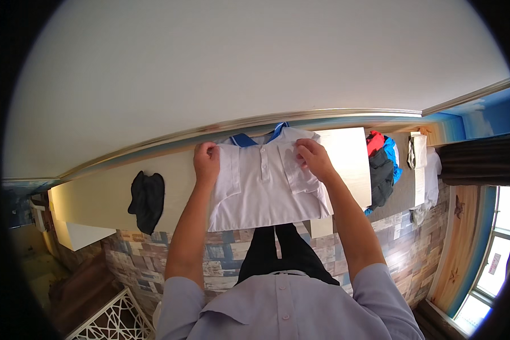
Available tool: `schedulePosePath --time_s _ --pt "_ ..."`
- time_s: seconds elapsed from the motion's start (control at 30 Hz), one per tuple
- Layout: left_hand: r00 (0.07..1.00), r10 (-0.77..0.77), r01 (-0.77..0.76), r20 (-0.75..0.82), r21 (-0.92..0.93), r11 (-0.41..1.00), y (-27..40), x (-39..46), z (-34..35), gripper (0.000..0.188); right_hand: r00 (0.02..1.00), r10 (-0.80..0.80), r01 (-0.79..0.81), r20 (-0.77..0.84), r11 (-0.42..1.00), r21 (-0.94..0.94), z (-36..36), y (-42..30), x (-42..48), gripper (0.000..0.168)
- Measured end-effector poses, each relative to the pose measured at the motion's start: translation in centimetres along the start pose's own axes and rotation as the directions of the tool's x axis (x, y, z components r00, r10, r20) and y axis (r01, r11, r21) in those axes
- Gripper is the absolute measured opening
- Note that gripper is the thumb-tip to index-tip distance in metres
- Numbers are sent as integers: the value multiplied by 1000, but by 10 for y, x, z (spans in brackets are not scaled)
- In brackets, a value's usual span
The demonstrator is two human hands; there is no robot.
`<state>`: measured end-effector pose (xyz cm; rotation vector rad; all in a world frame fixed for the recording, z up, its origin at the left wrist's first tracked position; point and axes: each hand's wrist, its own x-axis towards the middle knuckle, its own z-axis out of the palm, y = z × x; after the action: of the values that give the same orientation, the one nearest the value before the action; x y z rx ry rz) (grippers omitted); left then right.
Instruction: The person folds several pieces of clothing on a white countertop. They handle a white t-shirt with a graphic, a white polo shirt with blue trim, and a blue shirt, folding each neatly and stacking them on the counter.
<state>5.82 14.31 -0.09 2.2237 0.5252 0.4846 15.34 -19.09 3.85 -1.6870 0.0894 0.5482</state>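
A white short-sleeved polo shirt (255, 204) lies front up on a pale tabletop (178, 165), its sleeves turned inward over the chest. It has a blue collar (244, 140) with white edging and a buttoned placket (264, 163). At the shirt's left shoulder edge, my left hand (206, 163) grips the cloth with curled fingers. My right hand (315, 158) is at the upper part of the other sleeve (296, 170), fingers bent; whether they pinch the cloth cannot be made out. The hem hangs towards the table's near edge.
A crumpled black cloth item (146, 202) lies to the left. On the right is a pile of red, blue and dark garments (381, 170), with a folded light cloth (417, 151) beyond. A wall (255, 59) rises behind the table. A white lattice panel (114, 318) stands lower left.
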Motion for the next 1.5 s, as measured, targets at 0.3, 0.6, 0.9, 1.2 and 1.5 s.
schedulePosePath --time_s 0.3,0.6,0.9,1.2,1.5 --pt "984 -5 61 -177 313 948 -9 -95 -22 39 916 -287 26 -279 738 -674 -30 47 -74 28" --pt "872 -480 448 98 238 862 -9 -133 -58 26 916 -132 -178 -378 713 -678 -46 69 -87 27" --pt "867 -458 390 195 306 868 4 -135 -62 36 915 -148 -172 -375 697 -696 -66 65 -94 35" --pt "949 -288 227 129 354 907 -9 -41 -19 32 930 -205 -103 -306 653 -750 -42 32 -17 38" --pt "944 -328 324 -41 -80 943 -31 -47 -16 18 885 -250 -142 -393 659 -738 -45 42 -10 29"
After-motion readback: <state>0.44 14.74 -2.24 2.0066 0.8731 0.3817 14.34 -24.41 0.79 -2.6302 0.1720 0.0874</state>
